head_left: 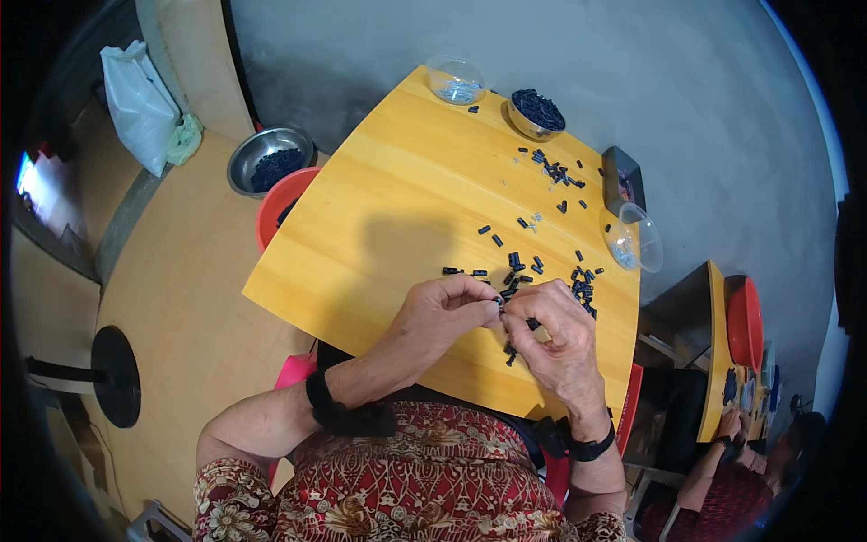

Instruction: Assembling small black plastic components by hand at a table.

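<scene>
As the left hand (441,316) pinches a small black piece (498,302), I can't tell whether the right hand (557,331), fingertips right beside it, grips too. Beyond both, loose black pieces (516,259) strew the tabletop (352,190); I'd judge much remains.

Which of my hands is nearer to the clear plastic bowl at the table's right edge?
Right. Your right hand is on the near side of the clear plastic bowl, to its left; your left hand is farther off to the left.
</scene>
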A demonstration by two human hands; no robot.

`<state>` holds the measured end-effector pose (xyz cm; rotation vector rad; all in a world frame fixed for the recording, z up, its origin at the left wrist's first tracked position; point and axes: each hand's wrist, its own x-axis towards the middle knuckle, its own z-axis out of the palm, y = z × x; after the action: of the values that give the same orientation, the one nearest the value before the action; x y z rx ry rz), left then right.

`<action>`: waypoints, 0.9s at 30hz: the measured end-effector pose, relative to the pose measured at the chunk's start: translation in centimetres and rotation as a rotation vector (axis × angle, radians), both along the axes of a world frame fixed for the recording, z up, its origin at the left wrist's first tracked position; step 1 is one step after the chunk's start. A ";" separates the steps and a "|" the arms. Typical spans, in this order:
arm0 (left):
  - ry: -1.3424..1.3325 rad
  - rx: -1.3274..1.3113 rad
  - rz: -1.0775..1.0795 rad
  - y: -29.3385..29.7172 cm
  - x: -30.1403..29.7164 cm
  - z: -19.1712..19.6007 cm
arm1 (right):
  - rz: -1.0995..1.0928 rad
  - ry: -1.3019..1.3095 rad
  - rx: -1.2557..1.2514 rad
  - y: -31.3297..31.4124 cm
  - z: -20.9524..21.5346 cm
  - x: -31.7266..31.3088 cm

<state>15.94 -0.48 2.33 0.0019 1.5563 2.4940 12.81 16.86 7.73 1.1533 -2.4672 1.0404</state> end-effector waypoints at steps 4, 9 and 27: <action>0.051 -0.007 0.032 -0.1 -0.1 -0.7 | -0.003 -0.006 0.004 -0.5 -0.2 0.2; 0.063 -0.005 0.019 -0.1 -0.4 -1.1 | -0.068 -0.077 -0.080 -0.6 -1.2 0.7; 0.027 0.007 -0.001 0.1 0.0 -0.1 | -0.150 -0.398 -0.389 0.8 -2.8 0.5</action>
<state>15.98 -0.40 2.22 0.0377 1.5579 2.5093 13.27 17.68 4.95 0.6823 -2.4123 1.7413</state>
